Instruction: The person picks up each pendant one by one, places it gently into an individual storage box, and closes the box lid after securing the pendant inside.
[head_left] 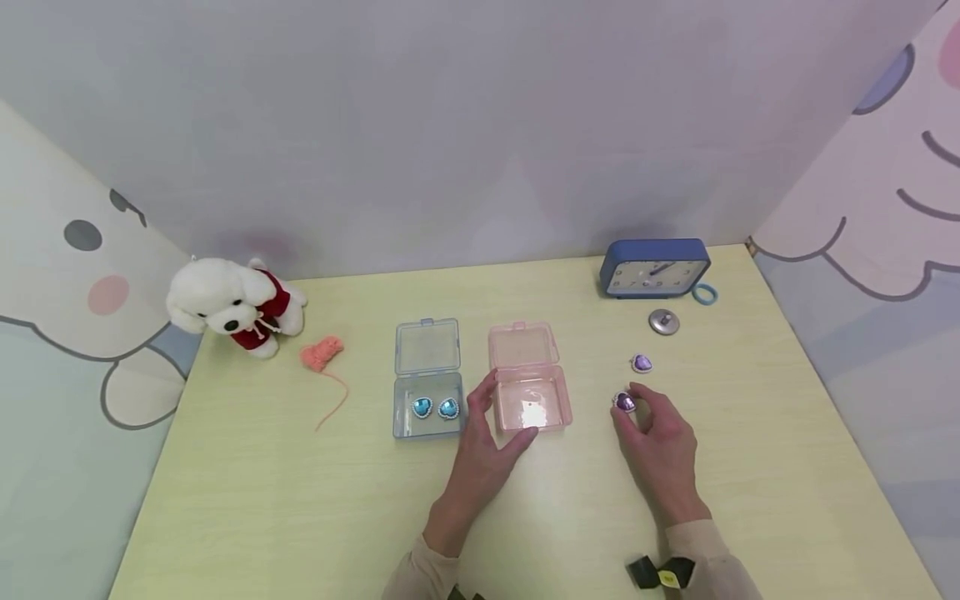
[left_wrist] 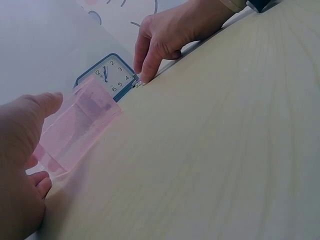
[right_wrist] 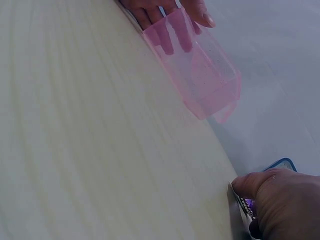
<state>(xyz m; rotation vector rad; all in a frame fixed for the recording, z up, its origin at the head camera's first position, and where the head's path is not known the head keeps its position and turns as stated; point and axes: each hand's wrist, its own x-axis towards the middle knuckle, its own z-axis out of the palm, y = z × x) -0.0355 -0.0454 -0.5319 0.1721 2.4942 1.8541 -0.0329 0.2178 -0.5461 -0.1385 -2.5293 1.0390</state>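
A pink clear plastic box (head_left: 517, 402) lies with its lid folded back, and nothing shows inside. My left hand (head_left: 480, 458) holds its near-left corner, fingers along the left side and thumb at the front edge. To the right, my right hand (head_left: 663, 446) pinches a purple heart-shaped gem (head_left: 624, 403) with a sparkling rim between thumb and forefinger, low at the table. In the right wrist view the thumb hides part of that gem (right_wrist: 249, 204). A second purple gem (head_left: 641, 363) lies just beyond it.
Left of the pink box, an open blue box (head_left: 427, 427) contains two blue heart gems. A blue clock (head_left: 655, 268), a light-blue ring (head_left: 705, 293) and a round metal lid-like piece (head_left: 663, 322) are at back right. Coral yarn (head_left: 321, 353) and a plush dog (head_left: 232, 304) are at left.
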